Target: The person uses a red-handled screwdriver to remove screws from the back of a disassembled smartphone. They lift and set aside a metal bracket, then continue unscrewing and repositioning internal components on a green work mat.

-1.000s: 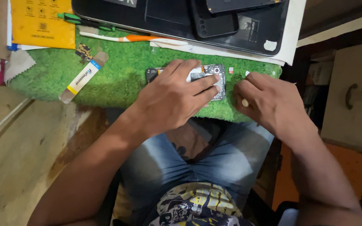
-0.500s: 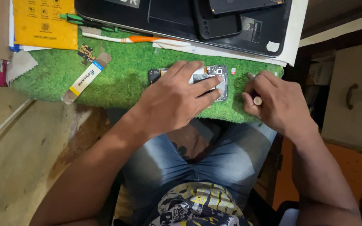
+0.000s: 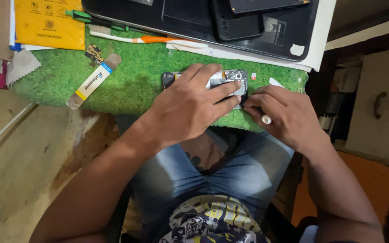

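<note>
A green turf mat [image 3: 127,85] covers the bench edge in front of you, with a black tray [image 3: 293,36] of dark phone parts along its far side. Near the mat's front edge lies an opened phone [image 3: 232,76], its back off. Your left hand [image 3: 187,108] lies flat over it, fingers spread and pressing down. Your right hand [image 3: 284,112] meets the phone's right end, fingertips pinched on a small tool; its tip is hidden. An orange-and-white toothbrush [image 3: 149,39] lies beside the tray.
</note>
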